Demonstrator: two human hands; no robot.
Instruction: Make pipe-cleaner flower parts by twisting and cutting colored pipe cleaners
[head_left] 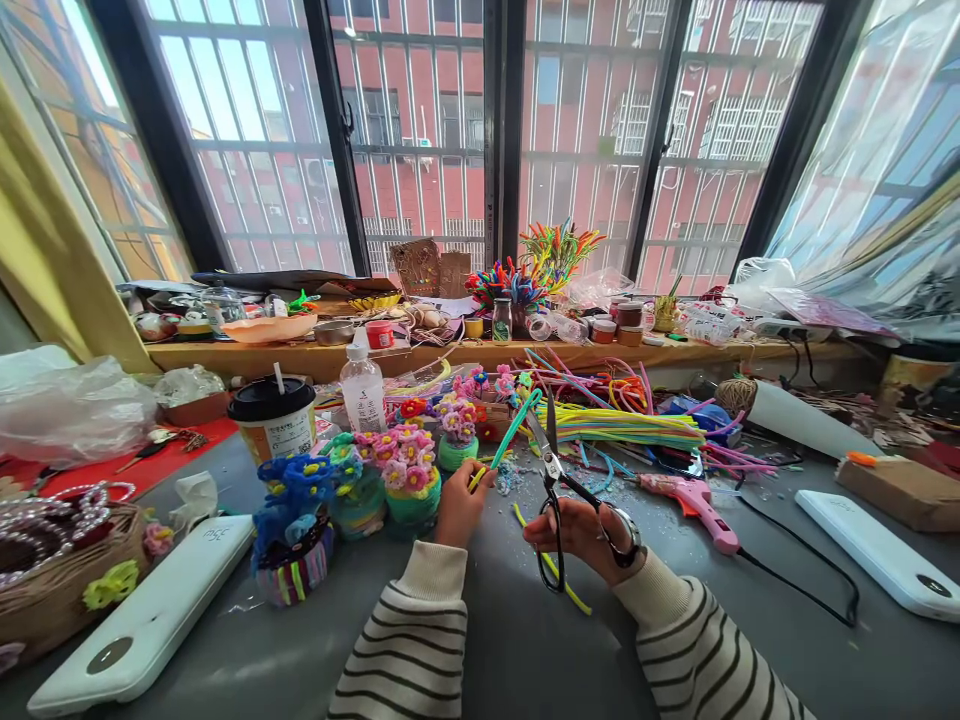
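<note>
My left hand [460,500] is closed on a bent green pipe cleaner [513,432], whose looped end points up and right; a bit of yellow shows at the fingers. My right hand [581,535] has its fingers through the handles of black-handled scissors [552,465]. The scissor blades point upward and are parted, just right of the green loop. On the grey table under the scissors lies a yellow-green pipe cleaner [576,592]. Small pots of pipe-cleaner flowers, pink [405,458] and blue [294,515], stand left of my left hand.
A pink glue gun [694,508] with a black cord lies at right, near a white device [877,550]. Behind the scissors is a yellow pipe-cleaner bundle [630,425]. A lidded cup [274,418] and a bottle [362,390] stand back left.
</note>
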